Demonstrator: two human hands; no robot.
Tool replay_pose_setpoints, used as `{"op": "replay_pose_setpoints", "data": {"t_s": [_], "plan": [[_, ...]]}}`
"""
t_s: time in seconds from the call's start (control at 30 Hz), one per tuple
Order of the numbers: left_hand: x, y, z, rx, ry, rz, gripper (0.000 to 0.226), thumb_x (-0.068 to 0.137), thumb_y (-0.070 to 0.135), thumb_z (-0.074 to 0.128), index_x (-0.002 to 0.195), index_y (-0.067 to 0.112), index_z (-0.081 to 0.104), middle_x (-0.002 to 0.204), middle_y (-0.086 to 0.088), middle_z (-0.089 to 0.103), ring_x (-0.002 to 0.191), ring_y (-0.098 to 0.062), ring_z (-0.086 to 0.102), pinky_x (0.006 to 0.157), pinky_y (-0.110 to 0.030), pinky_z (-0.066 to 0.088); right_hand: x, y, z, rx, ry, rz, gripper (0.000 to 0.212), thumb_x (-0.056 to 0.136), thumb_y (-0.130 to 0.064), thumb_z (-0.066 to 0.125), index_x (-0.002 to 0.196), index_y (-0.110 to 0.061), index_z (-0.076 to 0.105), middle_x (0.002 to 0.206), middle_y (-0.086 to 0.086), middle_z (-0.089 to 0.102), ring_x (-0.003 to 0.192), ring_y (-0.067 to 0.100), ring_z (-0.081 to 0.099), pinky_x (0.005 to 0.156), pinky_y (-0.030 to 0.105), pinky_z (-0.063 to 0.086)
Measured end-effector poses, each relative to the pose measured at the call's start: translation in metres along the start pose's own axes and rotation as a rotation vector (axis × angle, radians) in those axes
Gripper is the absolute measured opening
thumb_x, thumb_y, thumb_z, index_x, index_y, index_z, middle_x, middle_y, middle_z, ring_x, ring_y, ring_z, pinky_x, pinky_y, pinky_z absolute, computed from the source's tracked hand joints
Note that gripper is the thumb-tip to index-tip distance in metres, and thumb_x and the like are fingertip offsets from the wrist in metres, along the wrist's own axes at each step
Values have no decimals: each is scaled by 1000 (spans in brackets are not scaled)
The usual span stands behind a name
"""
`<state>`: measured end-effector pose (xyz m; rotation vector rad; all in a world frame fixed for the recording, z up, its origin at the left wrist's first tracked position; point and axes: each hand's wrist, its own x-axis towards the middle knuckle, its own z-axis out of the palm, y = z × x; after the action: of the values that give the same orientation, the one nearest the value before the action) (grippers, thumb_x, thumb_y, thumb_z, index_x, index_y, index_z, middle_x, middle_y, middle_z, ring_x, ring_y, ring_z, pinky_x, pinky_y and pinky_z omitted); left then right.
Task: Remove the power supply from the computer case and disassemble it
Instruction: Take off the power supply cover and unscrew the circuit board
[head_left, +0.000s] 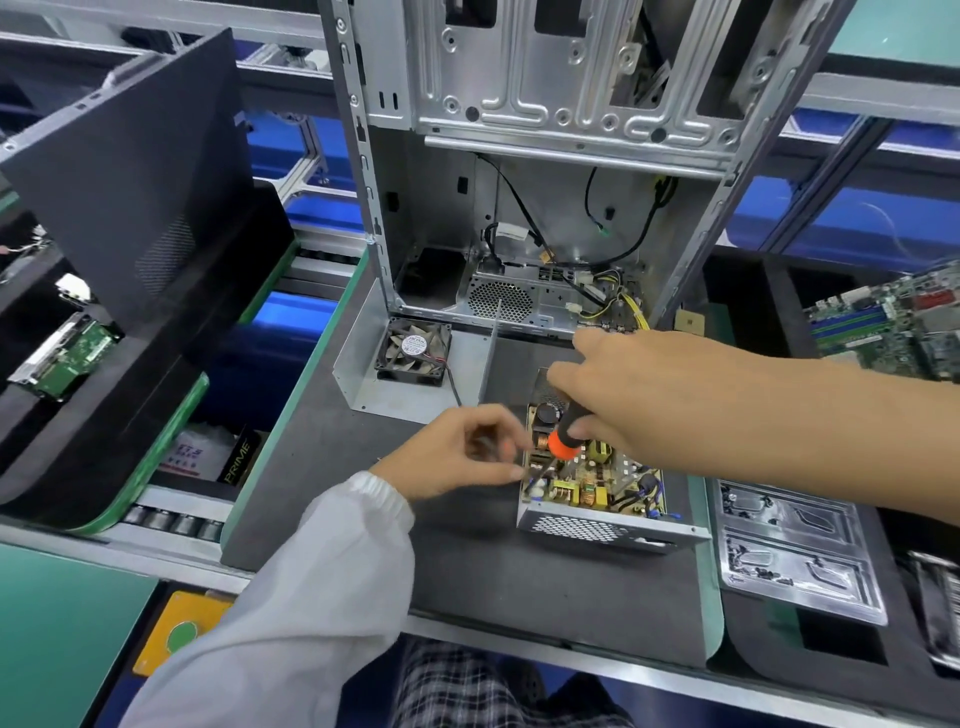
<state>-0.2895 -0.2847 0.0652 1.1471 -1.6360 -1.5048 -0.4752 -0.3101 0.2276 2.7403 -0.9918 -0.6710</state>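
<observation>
The opened power supply (597, 499) lies on the dark mat, its circuit board with coils and capacitors exposed inside the metal tray. My right hand (618, 389) grips a black and orange screwdriver (563, 444) whose shaft points down into the board's left side. My left hand (467, 449) hovers at the supply's left edge, fingers curled and pinched near the screwdriver tip; whether they hold anything is blurred. The supply's removed metal cover (363, 353) with its black fan (414, 352) lies behind. The empty computer case (545, 218) stands upright at the back, loose cables inside.
A black side panel (135, 171) leans at the left over trays. A clear plastic tray (795, 551) with screws sits right of the mat. A green motherboard (888, 322) rests at far right. A hard drive (67, 353) lies at far left.
</observation>
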Motion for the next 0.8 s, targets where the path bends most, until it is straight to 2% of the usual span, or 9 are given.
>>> {"op": "replay_pose_setpoints", "data": {"t_s": [0.07, 0.2, 0.27, 0.33, 0.43, 0.57, 0.67, 0.8], "plan": [[-10, -19, 2, 105, 79, -60, 12, 82, 3, 75, 89, 12, 70, 76, 4, 60, 72, -8, 56, 73, -25, 48, -2, 3, 1, 18, -2, 15, 23, 97, -38, 47, 108, -18, 46, 87, 0, 32, 53, 11, 33, 42, 25, 21], [-13, -33, 24, 239, 83, -91, 16, 78, 4, 79, 88, 14, 71, 85, -1, 62, 67, -5, 55, 64, -16, 42, -4, 7, -3, 78, -8, 36, 27, 98, -42, 44, 108, -17, 46, 91, 1, 36, 65, 21, 41, 47, 29, 27], [-8, -33, 30, 293, 142, -77, 14, 77, 7, 80, 82, 14, 69, 86, -3, 65, 65, -7, 54, 62, -12, 40, -5, 8, -5, 110, -11, 41, 28, 98, -43, 43, 109, -17, 46, 91, 1, 35, 69, 22, 43, 54, 31, 33], [-3, -33, 34, 329, 225, -74, 17, 76, 14, 83, 76, 11, 66, 82, -3, 64, 65, -11, 54, 62, -13, 41, -4, 9, -5, 135, -17, 49, 28, 98, -43, 43, 110, -18, 46, 88, -2, 32, 68, 20, 43, 54, 30, 33], [1, -35, 38, 360, 277, -84, 24, 78, 22, 82, 69, 18, 60, 71, 5, 58, 62, -9, 51, 62, -19, 44, -4, 13, -3, 179, -11, 67, 30, 97, -45, 44, 110, -19, 47, 82, -4, 30, 67, 19, 43, 54, 29, 33], [1, -38, 37, 336, 308, -102, 27, 77, 27, 83, 68, 20, 58, 59, 13, 53, 53, -2, 45, 57, -13, 41, -6, 22, 0, 259, -3, 95, 28, 95, -47, 45, 103, -21, 47, 90, -2, 38, 80, 23, 54, 61, 33, 40], [3, -35, 37, 291, 287, -109, 21, 77, 20, 83, 75, 18, 62, 65, 10, 57, 55, -3, 45, 58, -14, 43, -10, 27, 1, 315, 7, 94, 27, 95, -48, 46, 99, -22, 46, 90, -2, 40, 82, 23, 55, 69, 36, 47], [-1, -36, 35, 235, 241, -128, 23, 80, 6, 78, 78, 25, 64, 78, 2, 62, 61, -5, 54, 51, -18, 46, -20, 36, 2, 380, 14, 117, 27, 94, -49, 45, 98, -23, 47, 88, -6, 39, 83, 19, 51, 74, 37, 47]]}}
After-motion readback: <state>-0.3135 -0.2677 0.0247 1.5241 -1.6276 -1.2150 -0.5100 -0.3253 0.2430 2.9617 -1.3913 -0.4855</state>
